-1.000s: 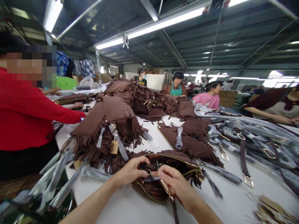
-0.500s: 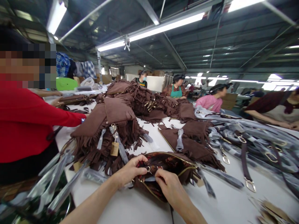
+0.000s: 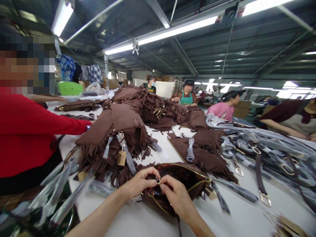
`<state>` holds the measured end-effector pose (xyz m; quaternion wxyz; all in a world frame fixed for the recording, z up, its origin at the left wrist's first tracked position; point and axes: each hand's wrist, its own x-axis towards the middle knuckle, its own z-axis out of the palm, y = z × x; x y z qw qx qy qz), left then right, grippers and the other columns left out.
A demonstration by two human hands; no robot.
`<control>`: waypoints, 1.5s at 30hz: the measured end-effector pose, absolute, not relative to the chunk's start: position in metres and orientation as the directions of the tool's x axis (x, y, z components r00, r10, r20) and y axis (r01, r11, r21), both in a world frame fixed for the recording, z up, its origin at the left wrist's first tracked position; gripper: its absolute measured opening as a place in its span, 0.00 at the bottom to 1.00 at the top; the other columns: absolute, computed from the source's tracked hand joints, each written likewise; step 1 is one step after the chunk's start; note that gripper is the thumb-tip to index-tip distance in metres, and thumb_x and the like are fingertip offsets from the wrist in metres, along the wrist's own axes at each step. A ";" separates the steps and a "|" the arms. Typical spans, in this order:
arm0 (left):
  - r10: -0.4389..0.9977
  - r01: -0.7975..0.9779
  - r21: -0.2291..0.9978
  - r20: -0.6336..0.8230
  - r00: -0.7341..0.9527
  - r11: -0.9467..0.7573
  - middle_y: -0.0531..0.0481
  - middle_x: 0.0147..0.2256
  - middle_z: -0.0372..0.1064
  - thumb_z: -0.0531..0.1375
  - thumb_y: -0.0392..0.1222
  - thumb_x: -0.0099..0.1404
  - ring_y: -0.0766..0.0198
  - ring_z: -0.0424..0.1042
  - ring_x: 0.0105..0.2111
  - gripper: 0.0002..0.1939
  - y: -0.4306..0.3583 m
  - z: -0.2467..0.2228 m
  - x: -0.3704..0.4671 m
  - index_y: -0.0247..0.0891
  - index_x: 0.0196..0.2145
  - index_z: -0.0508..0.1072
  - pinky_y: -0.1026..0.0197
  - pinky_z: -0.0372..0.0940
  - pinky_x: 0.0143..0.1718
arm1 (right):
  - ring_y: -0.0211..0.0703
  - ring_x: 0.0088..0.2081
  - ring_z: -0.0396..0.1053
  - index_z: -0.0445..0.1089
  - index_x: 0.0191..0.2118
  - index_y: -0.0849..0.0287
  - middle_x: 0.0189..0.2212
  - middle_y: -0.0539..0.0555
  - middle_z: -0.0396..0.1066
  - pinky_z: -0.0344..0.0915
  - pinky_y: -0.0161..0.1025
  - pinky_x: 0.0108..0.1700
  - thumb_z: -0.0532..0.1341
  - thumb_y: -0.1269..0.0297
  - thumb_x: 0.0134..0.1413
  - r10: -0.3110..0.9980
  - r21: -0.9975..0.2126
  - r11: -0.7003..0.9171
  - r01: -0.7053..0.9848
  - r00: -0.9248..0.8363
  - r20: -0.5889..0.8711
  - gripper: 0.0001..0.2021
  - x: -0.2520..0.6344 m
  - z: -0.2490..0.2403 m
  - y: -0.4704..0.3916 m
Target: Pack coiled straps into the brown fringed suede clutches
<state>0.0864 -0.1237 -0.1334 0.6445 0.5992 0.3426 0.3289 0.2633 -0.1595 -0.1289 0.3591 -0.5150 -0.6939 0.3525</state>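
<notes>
A dark brown fringed handbag [image 3: 168, 207] lies in front of me, its gold zip open and its red-patterned lining showing. At the mouth of it, my left hand [image 3: 140, 184] pinches a small metal ring [image 3: 158, 181] between thumb and fingers. Close against the ring's other side, my right hand [image 3: 176, 194] is closed in a pinch. What sits between those right fingertips is too small to make out. Behind the bag lies another brown fringed bag [image 3: 182, 144] with a plastic-wrapped piece on it.
A heap of brown fringed bags [image 3: 98, 128] rises at left and centre on the white table [image 3: 128, 220]. Plastic-wrapped straps [image 3: 266, 141] with metal clasps cover the right side. Cardboard tags [image 3: 291, 227] lie front right. A person in a red sleeve [image 3: 49, 115] reaches in from the left.
My right hand has moved up and left to the metal ring, meeting my left fingertips. The pale piece seen under my right fingers before no longer shows.
</notes>
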 end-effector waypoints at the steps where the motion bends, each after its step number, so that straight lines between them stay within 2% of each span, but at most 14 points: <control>1: 0.841 -0.002 0.999 -0.039 0.540 0.048 0.58 0.24 0.63 0.60 0.38 0.54 0.70 0.60 0.23 0.10 -0.125 -0.134 0.087 0.37 0.36 0.69 0.68 0.55 0.25 | 0.40 0.29 0.63 0.66 0.28 0.57 0.23 0.47 0.66 0.57 0.35 0.33 0.54 0.65 0.54 0.971 -0.869 0.207 0.450 -0.199 0.129 0.07 0.263 -0.131 -0.159; 3: 0.871 0.027 0.999 0.009 0.490 -0.025 0.56 0.26 0.65 0.61 0.37 0.54 0.68 0.63 0.25 0.08 -0.128 -0.134 0.090 0.37 0.35 0.71 0.66 0.58 0.29 | 0.39 0.28 0.62 0.65 0.26 0.57 0.22 0.46 0.65 0.57 0.35 0.32 0.54 0.65 0.52 0.977 -0.880 0.191 0.434 -0.170 0.128 0.07 0.261 -0.135 -0.158; 6: 0.900 0.100 0.960 0.207 0.384 -0.263 0.51 0.34 0.67 0.61 0.36 0.56 0.62 0.67 0.37 0.02 -0.133 -0.135 0.096 0.38 0.30 0.74 0.61 0.62 0.42 | 0.39 0.27 0.61 0.63 0.24 0.57 0.21 0.46 0.63 0.55 0.35 0.31 0.54 0.66 0.51 0.982 -0.880 0.175 0.442 -0.146 0.122 0.07 0.260 -0.139 -0.158; 11: 0.814 0.353 0.741 0.456 0.361 -0.572 0.47 0.48 0.66 0.58 0.29 0.57 0.56 0.62 0.51 0.08 -0.143 -0.125 0.104 0.40 0.27 0.73 0.56 0.56 0.54 | 0.40 0.28 0.63 0.63 0.25 0.57 0.23 0.47 0.65 0.57 0.35 0.32 0.54 0.67 0.53 0.979 -0.860 0.192 0.473 -0.156 0.132 0.07 0.261 -0.131 -0.163; 13: 0.751 0.455 0.598 0.553 0.361 -0.659 0.46 0.51 0.65 0.57 0.28 0.58 0.53 0.60 0.53 0.09 -0.147 -0.116 0.105 0.40 0.28 0.72 0.52 0.53 0.56 | 0.41 0.31 0.65 0.64 0.28 0.57 0.26 0.49 0.67 0.58 0.36 0.34 0.55 0.68 0.54 0.961 -0.813 0.276 0.513 -0.144 0.236 0.05 0.265 -0.122 -0.167; 15: 0.696 0.461 0.531 0.620 0.361 -0.711 0.44 0.49 0.66 0.54 0.29 0.62 0.54 0.62 0.50 0.09 -0.154 -0.105 0.107 0.39 0.29 0.70 0.52 0.56 0.52 | 0.41 0.31 0.65 0.64 0.30 0.57 0.27 0.49 0.67 0.59 0.36 0.35 0.54 0.67 0.57 0.912 -0.738 0.381 0.557 -0.097 0.398 0.06 0.271 -0.111 -0.170; 18: 0.699 0.295 0.638 0.603 0.384 -0.712 0.46 0.38 0.69 0.50 0.31 0.66 0.61 0.66 0.39 0.10 -0.166 -0.089 0.114 0.38 0.28 0.66 0.60 0.61 0.42 | 0.40 0.28 0.63 0.63 0.31 0.56 0.25 0.48 0.64 0.59 0.36 0.33 0.51 0.65 0.64 0.794 -0.646 0.502 0.575 -0.009 0.608 0.10 0.280 -0.098 -0.173; 23: 0.758 0.144 0.822 0.421 0.498 -0.551 0.49 0.32 0.69 0.54 0.32 0.62 0.64 0.65 0.33 0.08 -0.185 -0.079 0.136 0.38 0.25 0.63 0.65 0.59 0.37 | 0.41 0.38 0.65 0.65 0.38 0.56 0.35 0.53 0.66 0.62 0.35 0.41 0.50 0.69 0.66 0.602 -0.491 0.664 0.564 -0.013 0.799 0.08 0.285 -0.088 -0.174; 27: 0.792 0.073 0.910 0.314 0.524 -0.408 0.52 0.26 0.64 0.56 0.37 0.61 0.66 0.62 0.28 0.07 -0.184 -0.096 0.149 0.36 0.25 0.65 0.66 0.57 0.30 | 0.37 0.31 0.65 0.65 0.38 0.56 0.30 0.49 0.64 0.62 0.33 0.35 0.48 0.70 0.66 0.654 -0.566 0.667 0.484 -0.018 0.756 0.10 0.281 -0.087 -0.176; 30: 0.786 -0.023 0.929 0.325 0.526 -0.369 0.52 0.25 0.62 0.58 0.44 0.61 0.66 0.60 0.27 0.12 -0.173 -0.114 0.155 0.36 0.24 0.66 0.66 0.56 0.29 | 0.38 0.30 0.66 0.67 0.37 0.57 0.29 0.50 0.65 0.63 0.35 0.34 0.50 0.67 0.64 0.751 -0.679 0.597 0.427 -0.001 0.660 0.09 0.279 -0.087 -0.175; 34: 0.852 -0.139 0.976 0.214 0.478 -0.167 0.55 0.21 0.59 0.61 0.54 0.58 0.70 0.54 0.20 0.18 -0.165 -0.123 0.155 0.35 0.25 0.67 0.67 0.51 0.23 | 0.40 0.30 0.69 0.68 0.36 0.58 0.28 0.51 0.69 0.64 0.34 0.29 0.56 0.55 0.59 0.941 -0.934 0.330 0.138 0.035 0.337 0.12 0.286 -0.082 -0.170; 37: 0.907 -0.119 0.991 0.102 0.408 -0.057 0.57 0.18 0.58 0.63 0.54 0.53 0.73 0.50 0.17 0.18 -0.168 -0.117 0.153 0.35 0.24 0.67 0.67 0.45 0.19 | 0.43 0.32 0.70 0.69 0.35 0.59 0.33 0.55 0.70 0.60 0.31 0.21 0.61 0.40 0.49 0.985 -0.981 0.147 -0.128 0.111 0.133 0.23 0.302 -0.077 -0.165; 40: 0.940 -0.140 0.990 0.057 0.335 -0.010 0.57 0.18 0.57 0.62 0.51 0.51 0.73 0.50 0.17 0.15 -0.172 -0.110 0.152 0.35 0.23 0.67 0.67 0.44 0.19 | 0.41 0.30 0.69 0.71 0.32 0.61 0.30 0.54 0.69 0.58 0.29 0.19 0.65 0.37 0.42 0.996 -0.995 0.067 -0.078 0.063 0.062 0.27 0.316 -0.072 -0.164; 45: 0.951 -0.163 0.987 0.042 0.305 0.008 0.57 0.18 0.57 0.61 0.48 0.50 0.73 0.50 0.17 0.12 -0.174 -0.108 0.152 0.35 0.23 0.67 0.67 0.44 0.20 | 0.30 0.19 0.59 0.75 0.38 0.63 0.23 0.49 0.69 0.54 0.28 0.20 0.66 0.45 0.46 0.976 -0.997 0.014 0.075 -0.218 -0.003 0.23 0.314 -0.073 -0.172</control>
